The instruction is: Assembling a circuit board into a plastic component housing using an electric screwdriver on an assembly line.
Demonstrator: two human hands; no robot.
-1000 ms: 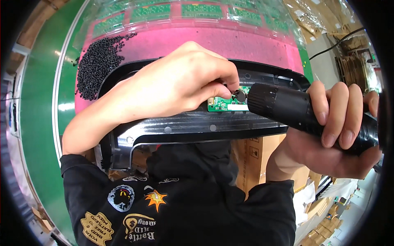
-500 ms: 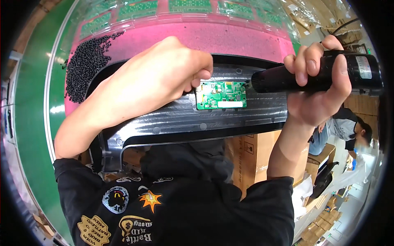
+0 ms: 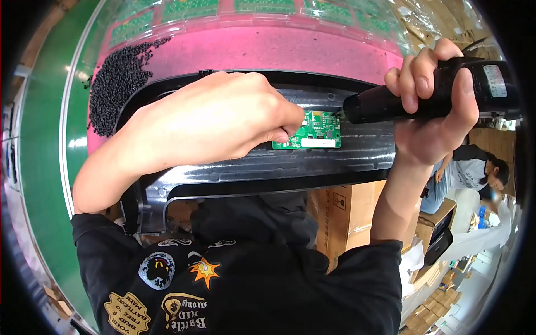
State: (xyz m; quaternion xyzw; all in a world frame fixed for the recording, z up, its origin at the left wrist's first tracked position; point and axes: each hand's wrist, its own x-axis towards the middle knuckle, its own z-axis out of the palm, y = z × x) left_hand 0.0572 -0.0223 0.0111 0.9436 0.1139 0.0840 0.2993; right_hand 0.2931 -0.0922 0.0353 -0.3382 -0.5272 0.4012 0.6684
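A green circuit board [image 3: 319,133] lies inside a long black plastic housing [image 3: 240,172]. Over the board's left part, my left hand [image 3: 234,114] is closed, thumb and fingertips pressed together; whatever they pinch is hidden. My right hand [image 3: 432,106] grips a black electric screwdriver [image 3: 374,105], held almost level with its nose pointing left. The nose is by the board's upper right corner, where a small dark piece shows at its tip; whether it touches the board I cannot tell.
A pile of small black screws [image 3: 117,89] lies on the pink mat [image 3: 251,47] at left. Clear plastic trays [image 3: 257,22] with more green boards stand at the far side. Cardboard boxes [image 3: 352,215] are below the housing. Another person [image 3: 469,170] sits at right.
My left hand has moved right and down from the board's upper left corner and covers more of it. The board and housing have shifted slightly right. The screwdriver's nose stays by the same corner.
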